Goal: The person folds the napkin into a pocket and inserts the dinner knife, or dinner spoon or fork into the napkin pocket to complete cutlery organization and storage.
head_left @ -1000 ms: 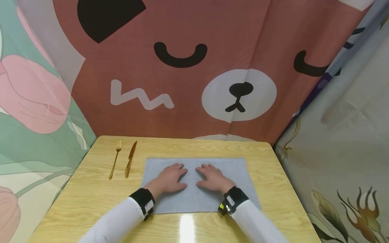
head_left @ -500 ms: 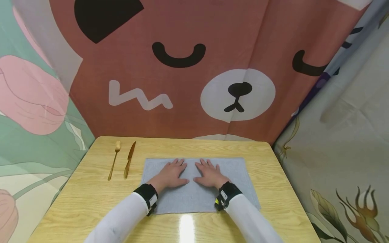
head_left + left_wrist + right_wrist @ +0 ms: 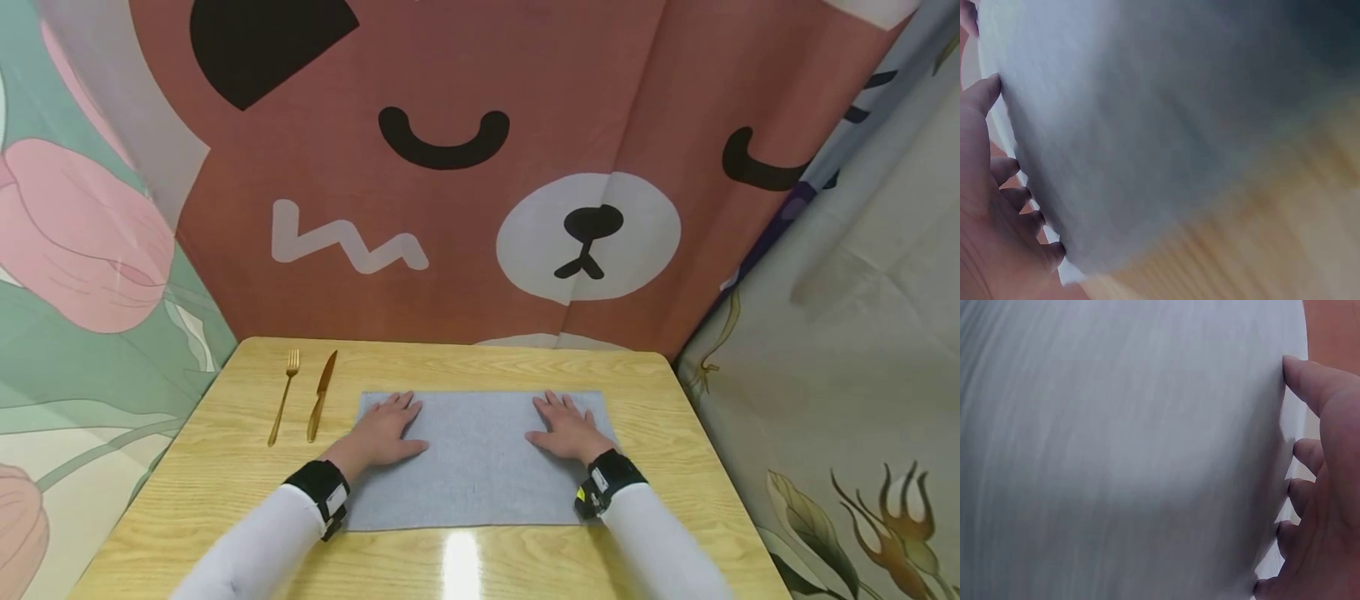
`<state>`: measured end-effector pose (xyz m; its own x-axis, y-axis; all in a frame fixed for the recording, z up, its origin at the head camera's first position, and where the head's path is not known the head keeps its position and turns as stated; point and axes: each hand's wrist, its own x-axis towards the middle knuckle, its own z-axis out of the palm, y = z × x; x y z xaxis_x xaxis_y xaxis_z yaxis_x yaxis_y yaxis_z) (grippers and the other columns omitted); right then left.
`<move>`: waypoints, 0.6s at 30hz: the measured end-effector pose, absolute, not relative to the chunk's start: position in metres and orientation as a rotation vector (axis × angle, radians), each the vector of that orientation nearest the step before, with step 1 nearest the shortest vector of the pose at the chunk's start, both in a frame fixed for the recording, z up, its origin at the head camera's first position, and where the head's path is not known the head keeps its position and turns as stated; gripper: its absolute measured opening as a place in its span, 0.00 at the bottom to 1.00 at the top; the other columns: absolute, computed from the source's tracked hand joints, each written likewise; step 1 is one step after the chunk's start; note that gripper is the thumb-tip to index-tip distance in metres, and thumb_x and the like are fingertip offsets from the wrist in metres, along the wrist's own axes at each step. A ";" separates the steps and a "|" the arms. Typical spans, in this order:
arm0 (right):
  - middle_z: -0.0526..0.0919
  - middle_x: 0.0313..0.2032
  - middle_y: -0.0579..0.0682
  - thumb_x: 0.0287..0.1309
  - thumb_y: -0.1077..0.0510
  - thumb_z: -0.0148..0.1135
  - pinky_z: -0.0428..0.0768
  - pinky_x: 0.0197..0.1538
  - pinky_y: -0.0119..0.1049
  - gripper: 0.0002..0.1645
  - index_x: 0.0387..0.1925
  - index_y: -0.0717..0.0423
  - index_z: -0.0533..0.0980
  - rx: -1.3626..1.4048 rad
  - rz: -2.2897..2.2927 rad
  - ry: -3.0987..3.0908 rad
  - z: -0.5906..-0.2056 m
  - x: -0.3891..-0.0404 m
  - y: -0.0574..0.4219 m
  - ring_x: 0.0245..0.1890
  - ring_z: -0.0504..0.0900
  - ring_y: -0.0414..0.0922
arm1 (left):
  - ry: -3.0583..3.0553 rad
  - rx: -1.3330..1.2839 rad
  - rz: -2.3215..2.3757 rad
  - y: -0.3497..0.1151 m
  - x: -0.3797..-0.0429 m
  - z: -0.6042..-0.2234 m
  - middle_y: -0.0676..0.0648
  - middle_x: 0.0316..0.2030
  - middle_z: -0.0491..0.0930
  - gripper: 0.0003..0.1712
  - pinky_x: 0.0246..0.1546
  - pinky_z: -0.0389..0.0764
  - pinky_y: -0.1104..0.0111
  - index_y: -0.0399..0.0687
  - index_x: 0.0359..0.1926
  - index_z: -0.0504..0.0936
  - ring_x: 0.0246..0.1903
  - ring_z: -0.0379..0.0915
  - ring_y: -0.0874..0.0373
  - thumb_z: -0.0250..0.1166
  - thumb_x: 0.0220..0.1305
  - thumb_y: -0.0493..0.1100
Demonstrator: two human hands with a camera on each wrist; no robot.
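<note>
A grey-blue cloth placemat [image 3: 480, 462] lies flat on the wooden table. My left hand [image 3: 382, 431] rests palm down on its left part, fingers spread toward the far edge. Over on the right part, my right hand [image 3: 570, 431] lies the same way, thumb pointing inward. In the left wrist view, the fingertips [image 3: 1054, 252] touch the cloth, with bare wood beyond its edge. Fingertips [image 3: 1291, 365] also meet the cloth in the right wrist view. Neither hand grips anything.
A gold fork [image 3: 283, 397] and a gold knife [image 3: 322, 396] lie side by side left of the placemat. The wooden table [image 3: 675, 467] ends at a bear-printed curtain [image 3: 442, 300] behind, with patterned cloth hanging on both sides.
The hands first reached slightly forward near the middle of the placemat, fingers straightening. They then slid apart, the left one leftward and the right one rightward. Fork and knife stay put.
</note>
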<state>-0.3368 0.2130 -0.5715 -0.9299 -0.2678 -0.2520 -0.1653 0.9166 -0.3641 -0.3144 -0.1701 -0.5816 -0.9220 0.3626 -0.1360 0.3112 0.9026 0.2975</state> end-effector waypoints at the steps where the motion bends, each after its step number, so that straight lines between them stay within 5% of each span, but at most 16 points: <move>1: 0.49 0.83 0.55 0.66 0.31 0.59 0.43 0.73 0.78 0.49 0.80 0.46 0.58 -0.313 -0.483 2.783 -0.571 -0.337 0.219 0.82 0.43 0.65 | 2.883 0.507 0.389 -0.174 -0.314 -0.582 0.44 0.82 0.53 0.51 0.77 0.53 0.39 0.52 0.79 0.61 0.82 0.45 0.41 0.60 0.65 0.73; 18: 0.44 0.83 0.60 0.44 0.16 0.66 0.35 0.71 0.80 0.79 0.82 0.57 0.47 -0.103 -0.523 2.769 -0.580 -0.345 0.285 0.81 0.35 0.70 | 2.867 0.386 0.344 -0.210 -0.312 -0.572 0.39 0.81 0.52 0.64 0.72 0.47 0.28 0.47 0.79 0.60 0.80 0.47 0.36 0.63 0.53 0.82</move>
